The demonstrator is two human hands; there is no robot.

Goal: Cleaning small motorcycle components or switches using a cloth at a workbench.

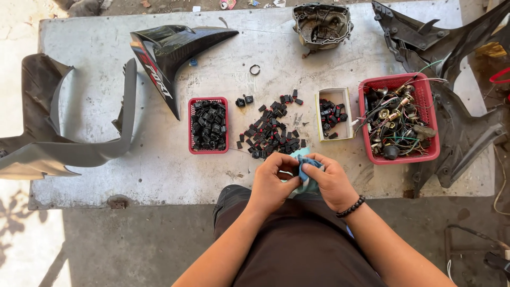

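My left hand (273,180) and my right hand (332,180) meet over the near edge of a grey slab (106,122), both closed around a light blue cloth (305,169). Whatever small part is wrapped in the cloth is hidden by my fingers. A black bead bracelet (350,207) circles my right wrist. Just beyond my hands lies a loose heap of small black plastic parts with red spots (271,130).
A small red basket (208,125) holds more black parts; a cardboard box (334,114) holds a few. A larger red basket (399,118) is full of wires and bulbs. Motorcycle fairing panels (164,53) (446,106) (58,143) and an engine cover (322,24) lie around.
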